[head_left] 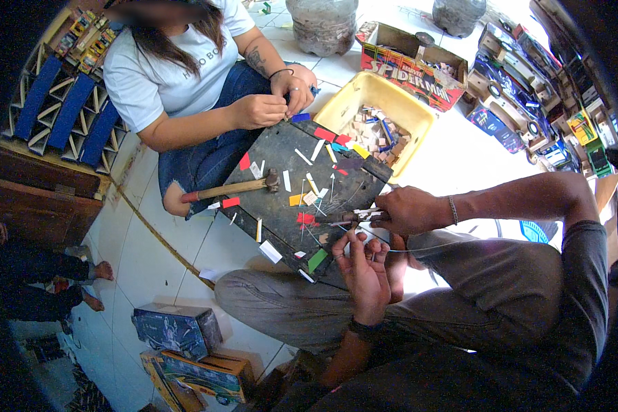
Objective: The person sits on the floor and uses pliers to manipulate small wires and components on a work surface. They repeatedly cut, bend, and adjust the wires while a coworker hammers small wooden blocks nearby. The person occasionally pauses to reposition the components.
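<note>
My right hand (412,210), with a bracelet at the wrist, is closed around the handles of dark metal pliers (353,217), whose jaws point left over the dark board (254,223). Just below the jaws, my left hand (365,271) pinches a thin wire (426,248), which trails off to the right over my leg. The fingertips hide the wire's near end. On the board lie a hammer (271,181) with a wooden handle, a green piece (317,260), a red piece (305,218) and several other small coloured strips and thin wires.
Across the board sits another person (178,89), both hands together at its far edge. Behind it stand a yellow tub (424,130) of wooden blocks and a printed carton (413,77). Wooden toy vehicles (511,93) line the right; blue-topped ones (69,113) stand left. Toy trucks (209,374) lie below.
</note>
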The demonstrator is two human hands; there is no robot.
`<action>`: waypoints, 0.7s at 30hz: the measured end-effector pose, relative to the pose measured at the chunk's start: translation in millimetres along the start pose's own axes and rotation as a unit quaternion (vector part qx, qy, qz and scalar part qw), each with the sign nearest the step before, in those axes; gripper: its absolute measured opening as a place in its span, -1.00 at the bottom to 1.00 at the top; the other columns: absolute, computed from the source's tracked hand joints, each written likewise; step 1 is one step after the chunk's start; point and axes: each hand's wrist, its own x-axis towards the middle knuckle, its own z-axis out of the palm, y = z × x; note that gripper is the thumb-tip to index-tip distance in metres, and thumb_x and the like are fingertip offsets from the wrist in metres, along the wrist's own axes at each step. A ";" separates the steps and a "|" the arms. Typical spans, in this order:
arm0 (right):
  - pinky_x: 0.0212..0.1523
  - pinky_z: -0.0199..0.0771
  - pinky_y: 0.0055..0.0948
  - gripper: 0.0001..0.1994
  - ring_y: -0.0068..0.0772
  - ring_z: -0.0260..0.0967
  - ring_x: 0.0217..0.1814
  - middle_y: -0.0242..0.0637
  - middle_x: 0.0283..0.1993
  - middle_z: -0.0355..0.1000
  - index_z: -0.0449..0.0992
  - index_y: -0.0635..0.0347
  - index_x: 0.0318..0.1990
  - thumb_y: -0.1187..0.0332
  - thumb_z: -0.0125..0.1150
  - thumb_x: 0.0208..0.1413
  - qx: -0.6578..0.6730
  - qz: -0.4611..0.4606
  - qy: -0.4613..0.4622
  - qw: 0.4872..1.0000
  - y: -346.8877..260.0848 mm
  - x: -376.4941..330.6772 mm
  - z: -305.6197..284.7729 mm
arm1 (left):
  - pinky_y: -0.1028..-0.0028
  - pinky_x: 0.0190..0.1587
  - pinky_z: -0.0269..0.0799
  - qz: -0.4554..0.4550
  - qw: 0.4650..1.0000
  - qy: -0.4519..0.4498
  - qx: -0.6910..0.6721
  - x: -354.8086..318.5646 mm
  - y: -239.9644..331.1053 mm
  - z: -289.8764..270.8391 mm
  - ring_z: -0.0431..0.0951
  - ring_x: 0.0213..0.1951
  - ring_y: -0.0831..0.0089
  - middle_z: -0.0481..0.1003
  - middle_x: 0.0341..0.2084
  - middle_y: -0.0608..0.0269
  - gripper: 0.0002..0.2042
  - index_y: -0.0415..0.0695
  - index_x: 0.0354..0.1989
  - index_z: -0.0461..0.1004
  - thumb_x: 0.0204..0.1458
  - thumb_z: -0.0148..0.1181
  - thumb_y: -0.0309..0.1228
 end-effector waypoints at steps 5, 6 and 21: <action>-0.30 0.50 -0.07 -0.63 0.09 0.51 -0.33 0.03 -0.45 0.50 0.44 0.32 -0.29 0.09 0.15 0.07 -0.028 -0.003 0.049 0.998 -1.8 -4.2 1.1 | 0.41 -0.20 0.45 0.009 1.000 0.000 -0.003 -1.7 0.4 2.0 0.38 -0.35 0.57 0.37 -0.25 0.36 -0.82 0.00 -0.02 0.24 0.27 0.01 -0.35; -0.29 0.50 -0.07 -0.61 0.09 0.51 -0.32 0.03 -0.44 0.50 0.45 0.32 -0.29 0.07 0.14 0.09 -0.013 -0.002 0.032 0.999 -2.0 -3.6 -0.3 | 0.40 -0.19 0.45 0.013 1.000 -0.003 0.004 -1.5 0.2 2.3 0.38 -0.34 0.57 0.37 -0.24 0.36 -0.82 -0.01 -0.01 0.23 0.27 0.00 -0.34; -0.43 0.37 -0.40 -0.54 -0.52 0.33 -0.42 -0.39 -0.46 0.42 0.49 0.22 -0.36 -0.09 0.11 0.15 0.224 0.133 -0.291 0.921 0.9 2.2 -26.3 | 0.47 -0.23 0.33 0.050 0.994 -0.091 0.013 7.4 -12.6 -4.5 0.21 -0.43 0.61 0.26 -0.29 0.36 -0.82 0.03 0.04 0.26 0.30 -0.05 -0.39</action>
